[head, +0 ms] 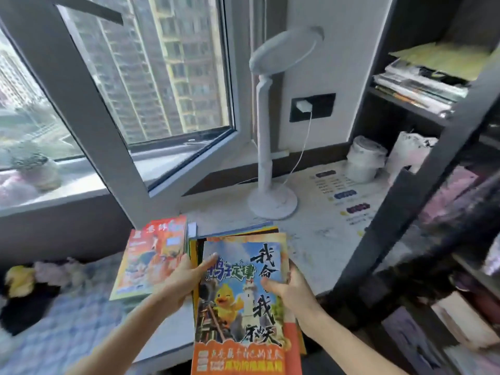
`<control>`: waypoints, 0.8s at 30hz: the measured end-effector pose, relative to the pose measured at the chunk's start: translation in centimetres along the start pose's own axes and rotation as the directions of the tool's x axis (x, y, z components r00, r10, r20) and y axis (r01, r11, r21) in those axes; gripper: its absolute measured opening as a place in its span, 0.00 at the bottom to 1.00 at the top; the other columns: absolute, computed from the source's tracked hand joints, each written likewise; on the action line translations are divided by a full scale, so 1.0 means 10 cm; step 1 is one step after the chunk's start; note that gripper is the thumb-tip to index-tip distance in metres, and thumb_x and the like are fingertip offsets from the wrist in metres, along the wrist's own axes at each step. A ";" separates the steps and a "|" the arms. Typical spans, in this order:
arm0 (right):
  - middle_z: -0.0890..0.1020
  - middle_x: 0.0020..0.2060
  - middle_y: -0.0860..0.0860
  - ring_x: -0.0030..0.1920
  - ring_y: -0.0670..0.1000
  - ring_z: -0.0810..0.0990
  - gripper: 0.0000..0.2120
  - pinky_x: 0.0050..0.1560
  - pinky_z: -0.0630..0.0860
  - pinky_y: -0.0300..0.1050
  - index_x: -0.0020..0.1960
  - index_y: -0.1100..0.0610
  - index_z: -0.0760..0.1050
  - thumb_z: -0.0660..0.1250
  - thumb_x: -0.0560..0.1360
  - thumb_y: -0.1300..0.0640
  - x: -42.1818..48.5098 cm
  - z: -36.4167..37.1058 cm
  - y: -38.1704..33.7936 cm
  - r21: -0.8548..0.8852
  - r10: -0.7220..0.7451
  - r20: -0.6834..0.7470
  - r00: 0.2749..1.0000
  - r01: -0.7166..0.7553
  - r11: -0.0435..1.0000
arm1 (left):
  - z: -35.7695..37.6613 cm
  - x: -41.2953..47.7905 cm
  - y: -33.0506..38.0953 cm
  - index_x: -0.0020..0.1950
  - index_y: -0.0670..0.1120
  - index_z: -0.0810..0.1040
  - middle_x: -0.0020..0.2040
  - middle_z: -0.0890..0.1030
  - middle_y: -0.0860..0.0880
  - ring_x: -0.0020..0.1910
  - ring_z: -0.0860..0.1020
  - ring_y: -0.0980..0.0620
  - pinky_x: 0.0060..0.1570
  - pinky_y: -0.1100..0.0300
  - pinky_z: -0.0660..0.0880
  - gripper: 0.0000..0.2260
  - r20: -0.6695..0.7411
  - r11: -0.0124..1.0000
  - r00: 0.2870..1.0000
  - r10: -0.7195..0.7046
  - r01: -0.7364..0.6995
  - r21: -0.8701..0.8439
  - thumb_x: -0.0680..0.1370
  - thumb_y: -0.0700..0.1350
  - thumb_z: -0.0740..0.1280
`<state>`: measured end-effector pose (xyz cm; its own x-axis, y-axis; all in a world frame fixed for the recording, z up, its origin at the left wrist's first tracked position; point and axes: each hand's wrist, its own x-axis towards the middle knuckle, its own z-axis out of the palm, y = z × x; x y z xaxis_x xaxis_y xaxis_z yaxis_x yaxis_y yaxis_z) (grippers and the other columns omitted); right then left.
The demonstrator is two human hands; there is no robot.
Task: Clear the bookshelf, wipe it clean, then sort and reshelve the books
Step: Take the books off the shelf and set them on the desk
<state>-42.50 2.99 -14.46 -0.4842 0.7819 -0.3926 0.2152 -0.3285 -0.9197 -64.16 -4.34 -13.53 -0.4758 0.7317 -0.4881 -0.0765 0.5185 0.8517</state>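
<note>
A stack of books [243, 307] was held between both hands over the near edge of the surface [319, 239], its top cover showing a yellow duck beside a white lighthouse above an orange band. The left hand [181, 280] was clamped on the stack's left edge, with the thumb laid across the cover and the fingers hidden beneath. The right hand [290, 289] was closed on the right edge, its fingers curled round the side. The two hands were kept apart by the width of the books. Whether the stack's far end was resting on the surface or lifted clear of it could not be told.

Just to the left, a second pile [151, 258] with a red-orange cover was seen lying flat, overhanging the surface edge above a blue-checked bed [67, 320]. The dark bookshelf [422, 185] was seen at the right; on an upper shelf some magazines [416, 85] were stacked flat under a yellowish sheet. A white lamp [266, 147] was stood on the surface behind the books, and a white charger [303, 106] was plugged into a dark wall panel beside it. The window [89, 109] was swung open inward.
</note>
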 end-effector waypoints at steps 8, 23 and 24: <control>0.79 0.49 0.40 0.53 0.47 0.78 0.20 0.59 0.73 0.49 0.56 0.43 0.70 0.73 0.70 0.60 1.15 0.16 -0.18 -0.108 0.133 -0.187 0.973 -0.155 0.982 | 0.09 1.28 -0.16 0.66 0.33 0.66 0.58 0.78 0.33 0.55 0.78 0.36 0.53 0.46 0.76 0.49 0.060 0.976 0.975 -0.215 0.217 -0.018 0.64 0.72 0.69; 0.80 0.53 0.49 0.55 0.57 0.79 0.05 0.57 0.73 0.54 0.39 0.62 0.81 0.67 0.67 0.63 2.70 -1.20 -0.41 -0.253 0.261 -0.533 0.805 -0.446 0.859 | 1.72 2.55 0.33 0.71 0.34 0.64 0.65 0.72 0.40 0.63 0.74 0.40 0.60 0.47 0.74 0.35 0.221 0.922 0.895 -0.387 0.370 0.115 0.77 0.63 0.61; 0.78 0.54 0.48 0.54 0.58 0.78 0.04 0.54 0.73 0.52 0.37 0.62 0.80 0.66 0.65 0.64 2.79 -1.34 -0.38 -0.250 0.273 -0.546 0.792 -0.464 0.850 | 1.84 2.61 0.35 0.72 0.35 0.63 0.67 0.71 0.40 0.65 0.72 0.40 0.61 0.47 0.73 0.36 0.251 0.916 0.881 -0.402 0.392 0.092 0.77 0.63 0.62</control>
<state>-45.49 33.19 -21.77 0.1377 0.8191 -0.5568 0.6196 -0.5098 -0.5968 -60.74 24.76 -26.78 -0.1686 0.5470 -0.8200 -0.1762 0.8018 0.5711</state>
